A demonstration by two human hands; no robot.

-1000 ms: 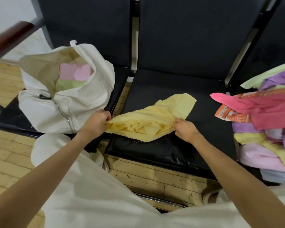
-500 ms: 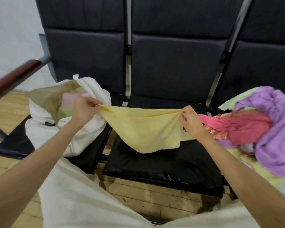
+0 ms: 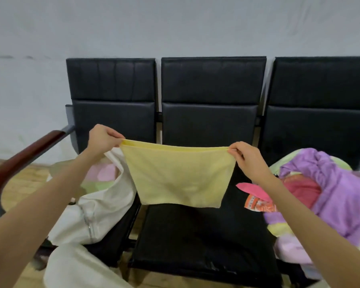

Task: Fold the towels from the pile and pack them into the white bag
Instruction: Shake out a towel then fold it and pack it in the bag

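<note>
**Two corners pinched, towel hanging flat**

Two hands well apart: left hand (image 3: pixel 103 137) and right hand (image 3: pixel 245 156) each pinching a top corner of the yellow towel (image 3: pixel 180 175), hung over the middle seat (image 3: pixel 195 235). Best kept taut and level, then corners brought together evenly for a clean half fold. White bag (image 3: pixel 104 206) open at left, pile (image 3: pixel 328 194) at right.

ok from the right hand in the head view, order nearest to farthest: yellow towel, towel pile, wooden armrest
From the right hand:
1. yellow towel, pinched in its fingers, spread to its left
2. towel pile, on the right seat
3. wooden armrest, far left
</note>
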